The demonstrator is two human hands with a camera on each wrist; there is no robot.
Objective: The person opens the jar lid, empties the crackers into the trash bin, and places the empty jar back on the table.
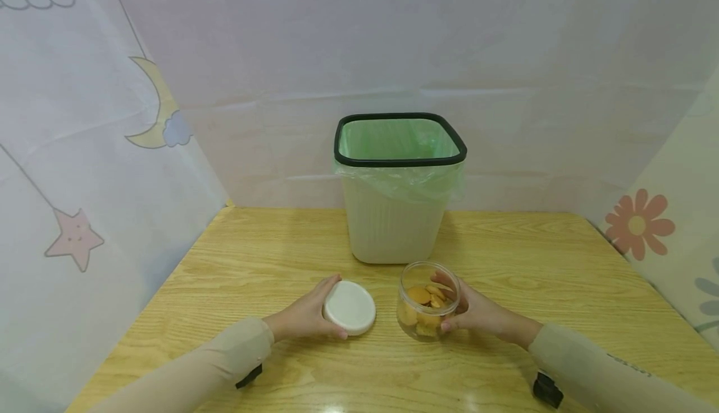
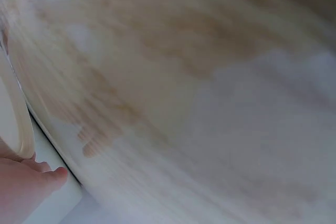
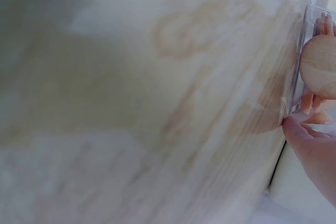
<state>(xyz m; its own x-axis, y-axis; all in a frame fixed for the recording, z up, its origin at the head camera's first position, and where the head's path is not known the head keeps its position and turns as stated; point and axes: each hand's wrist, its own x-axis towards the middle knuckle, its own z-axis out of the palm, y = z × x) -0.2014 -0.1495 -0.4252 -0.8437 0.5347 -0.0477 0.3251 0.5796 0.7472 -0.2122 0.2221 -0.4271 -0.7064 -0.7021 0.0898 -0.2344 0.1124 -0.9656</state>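
A round white lid [image 1: 349, 307] lies flat-side up at the table's middle. My left hand [image 1: 303, 314] grips it from its left side, thumb at the near edge and fingers along the far edge. To the right stands a clear jar [image 1: 402, 314], uncovered and upright, with several round golden biscuits [image 1: 420, 295] inside. Around the jar's right side curls my right hand [image 1: 482, 313], its thumb low on the near wall and its fingers behind the glass. Biscuits [image 3: 320, 66] and the thumb also show at the right wrist view's edge.
Behind the jar and lid stands a white bin [image 1: 393, 219] with a black rim and a pale green liner. The wooden table [image 1: 269, 244] reaches back to a pale cloth backdrop [image 1: 281, 145], with printed cloth walls on both sides.
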